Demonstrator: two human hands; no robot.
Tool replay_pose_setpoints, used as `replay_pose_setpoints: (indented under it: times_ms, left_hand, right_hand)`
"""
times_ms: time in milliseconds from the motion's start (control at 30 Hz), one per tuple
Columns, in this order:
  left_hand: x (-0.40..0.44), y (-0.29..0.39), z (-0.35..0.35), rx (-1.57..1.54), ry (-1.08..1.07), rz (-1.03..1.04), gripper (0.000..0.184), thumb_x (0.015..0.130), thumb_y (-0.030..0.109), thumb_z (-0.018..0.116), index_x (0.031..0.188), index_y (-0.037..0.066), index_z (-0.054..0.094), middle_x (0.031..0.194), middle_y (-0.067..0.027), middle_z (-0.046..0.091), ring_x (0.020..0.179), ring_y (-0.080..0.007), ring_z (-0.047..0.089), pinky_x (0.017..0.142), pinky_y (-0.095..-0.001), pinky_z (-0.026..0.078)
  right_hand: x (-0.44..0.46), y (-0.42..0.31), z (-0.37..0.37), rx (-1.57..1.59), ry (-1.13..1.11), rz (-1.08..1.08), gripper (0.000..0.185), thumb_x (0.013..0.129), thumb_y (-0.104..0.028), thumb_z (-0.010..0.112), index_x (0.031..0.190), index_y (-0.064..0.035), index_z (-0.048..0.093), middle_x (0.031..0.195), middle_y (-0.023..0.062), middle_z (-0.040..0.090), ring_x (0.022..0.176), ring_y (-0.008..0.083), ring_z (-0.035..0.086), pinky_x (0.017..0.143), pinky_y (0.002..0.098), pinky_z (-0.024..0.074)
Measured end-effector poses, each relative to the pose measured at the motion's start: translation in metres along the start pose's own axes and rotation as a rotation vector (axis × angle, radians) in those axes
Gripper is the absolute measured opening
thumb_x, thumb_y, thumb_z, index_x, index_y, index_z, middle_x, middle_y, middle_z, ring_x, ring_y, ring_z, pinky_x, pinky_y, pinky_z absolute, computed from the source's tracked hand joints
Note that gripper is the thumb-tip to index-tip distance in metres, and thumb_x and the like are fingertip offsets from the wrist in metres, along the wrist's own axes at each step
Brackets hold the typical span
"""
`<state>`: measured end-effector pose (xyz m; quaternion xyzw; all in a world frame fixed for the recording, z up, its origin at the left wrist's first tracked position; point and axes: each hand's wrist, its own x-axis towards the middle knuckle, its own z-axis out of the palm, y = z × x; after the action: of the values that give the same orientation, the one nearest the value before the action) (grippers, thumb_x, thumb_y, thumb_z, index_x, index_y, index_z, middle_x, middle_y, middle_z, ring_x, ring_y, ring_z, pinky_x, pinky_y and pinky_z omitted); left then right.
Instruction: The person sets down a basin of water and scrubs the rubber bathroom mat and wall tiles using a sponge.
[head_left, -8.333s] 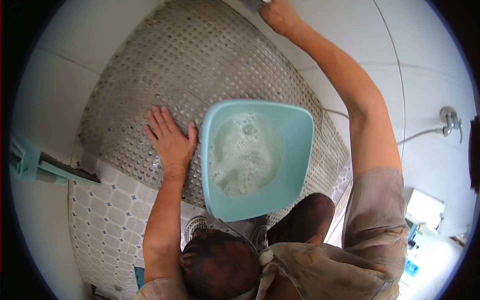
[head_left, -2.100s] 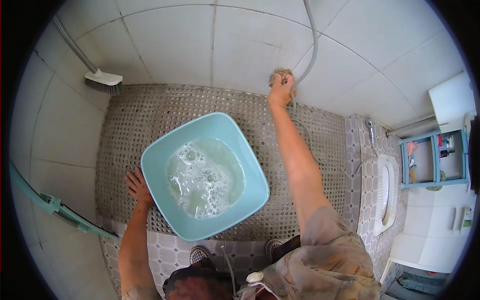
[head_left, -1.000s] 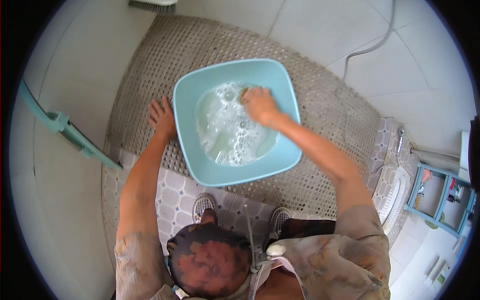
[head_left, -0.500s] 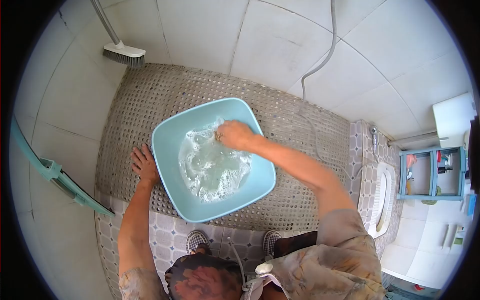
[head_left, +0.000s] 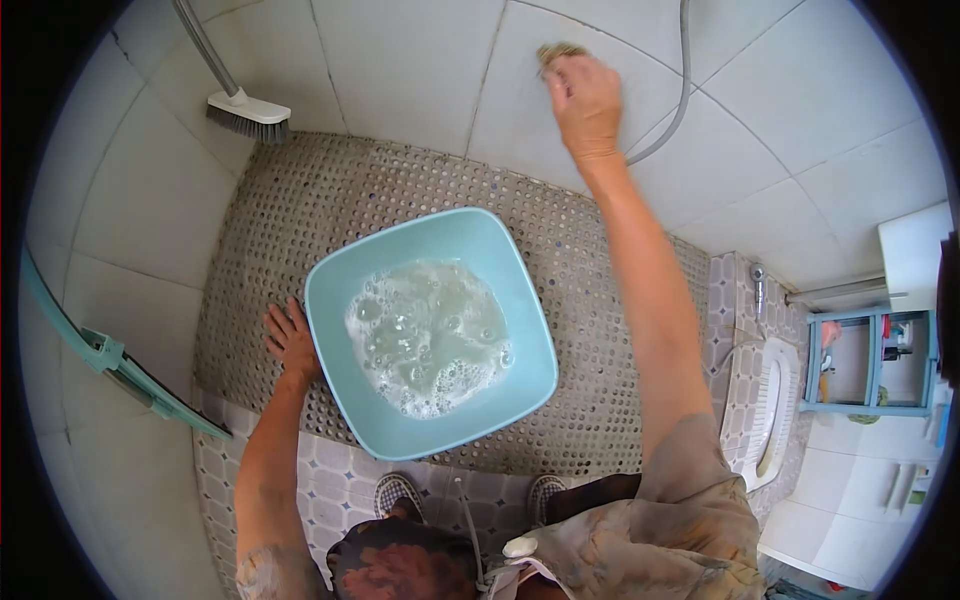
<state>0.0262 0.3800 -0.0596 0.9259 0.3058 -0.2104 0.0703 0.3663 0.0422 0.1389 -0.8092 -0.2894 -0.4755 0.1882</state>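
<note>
My right hand [head_left: 588,105] is raised to the white wall tile [head_left: 640,60] at the top of the head view. Its fingers close on a small tan-brown scrubber [head_left: 558,52], partly hidden by the hand. The scrubber's exact kind is hard to make out. Beside the left wall of a light blue basin [head_left: 545,375], my left hand [head_left: 293,340] rests on the mat with fingers spread. Foamy water [head_left: 425,335] lies in the basin.
A perforated grey-brown mat [head_left: 430,175] lies under the basin. A grey-bristled brush [head_left: 248,115] leans in the back left corner. A grey hose [head_left: 684,70] hangs on the wall. At right are a squat toilet [head_left: 765,410] and a blue shelf [head_left: 870,408].
My right hand has come out of the basin water and up to the wall, where the scrubber now shows in it. My left hand stays beside the basin.
</note>
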Motion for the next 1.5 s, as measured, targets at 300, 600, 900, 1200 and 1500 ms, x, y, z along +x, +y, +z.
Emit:
replay_pose_setpoints:
  times_ms: [300, 600, 900, 1200, 1500]
  left_hand:
    - [0.009, -0.011, 0.017, -0.026, 0.072, 0.022, 0.112, 0.076, 0.039, 0.068, 0.15, 0.009, -0.01, 0.153, -0.0276, -0.013, 0.14, -0.047, -0.014, 0.108, -0.0641, -0.001]
    - [0.011, -0.011, 0.02, -0.028, 0.068, 0.02, 0.12, 0.071, 0.039, 0.074, 0.149, 0.01, -0.012, 0.152, -0.0279, -0.015, 0.14, -0.0464, -0.014, 0.107, -0.0653, -0.001]
    - [0.017, -0.021, 0.033, 0.013, 0.091, 0.029, 0.121, 0.071, 0.046, 0.073, 0.149, 0.011, -0.012, 0.153, -0.0273, -0.015, 0.14, -0.0461, -0.014, 0.107, -0.0657, -0.001]
    - [0.015, -0.017, 0.025, -0.008, 0.083, 0.037, 0.11, 0.079, 0.046, 0.065, 0.15, 0.012, -0.011, 0.152, -0.0279, -0.014, 0.14, -0.0471, -0.014, 0.107, -0.0659, -0.001]
    - [0.025, -0.028, 0.047, 0.02, 0.184, 0.074, 0.102, 0.083, 0.047, 0.059, 0.15, 0.013, -0.01, 0.152, -0.029, -0.011, 0.14, -0.0489, -0.01, 0.106, -0.0673, 0.001]
  right_hand:
    - [-0.083, -0.013, 0.05, 0.041, -0.231, 0.2, 0.017, 0.078, -0.012, 0.067, 0.095, -0.0112, 0.067, 0.091, 0.0079, 0.063, 0.088, 0.0305, 0.056, 0.077, 0.0406, 0.048]
    - [-0.066, -0.019, 0.059, 0.018, -0.245, 0.123, 0.013, 0.081, -0.015, 0.065, 0.093, -0.0109, 0.068, 0.094, 0.0083, 0.063, 0.092, 0.0303, 0.056, 0.076, 0.042, 0.0474]
    - [-0.018, -0.01, 0.021, 0.043, 0.104, 0.209, 0.016, 0.077, -0.011, 0.069, 0.092, -0.0093, 0.068, 0.092, 0.0096, 0.063, 0.09, 0.0318, 0.056, 0.076, 0.0424, 0.0474]
    - [-0.121, 0.007, 0.036, -0.014, -0.355, 0.471, 0.015, 0.079, -0.013, 0.066, 0.094, -0.0093, 0.068, 0.094, 0.0135, 0.063, 0.091, 0.0348, 0.057, 0.085, 0.0439, 0.0448]
    - [-0.067, 0.035, 0.005, -0.08, 0.308, 0.404, 0.022, 0.082, -0.015, 0.066, 0.099, -0.0013, 0.06, 0.102, 0.0151, 0.057, 0.101, 0.035, 0.052, 0.084, 0.0443, 0.0432]
